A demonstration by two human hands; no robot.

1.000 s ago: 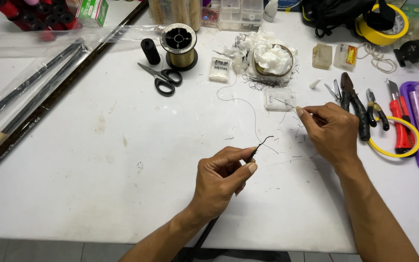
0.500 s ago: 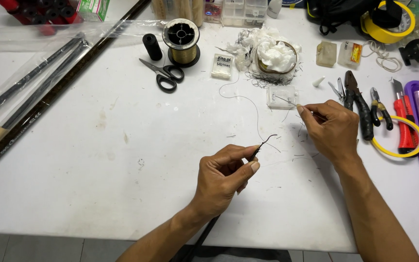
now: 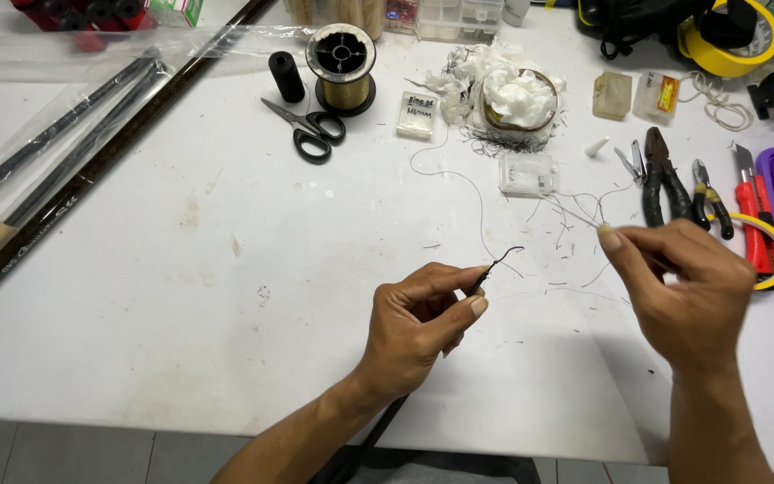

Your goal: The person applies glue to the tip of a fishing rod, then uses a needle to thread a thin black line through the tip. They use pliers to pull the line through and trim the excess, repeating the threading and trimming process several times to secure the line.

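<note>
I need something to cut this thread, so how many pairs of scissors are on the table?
1: the black-handled scissors lie at the far middle of the white table, just left of the gold thread spool. Others may be hidden in the clutter.

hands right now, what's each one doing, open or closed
Left hand: closed, pinching a thin dark rod tip between thumb and fingers.
Right hand: closed, pinching a fine thread at the fingertips.

- Left hand (image 3: 418, 327): pinches thin dark rod tip (image 3: 497, 263), centre frame.
- Right hand (image 3: 687, 291): pinches fine thread (image 3: 575, 215).
- Scissors (image 3: 306, 130), gold spool (image 3: 340, 67): upper centre.
</note>
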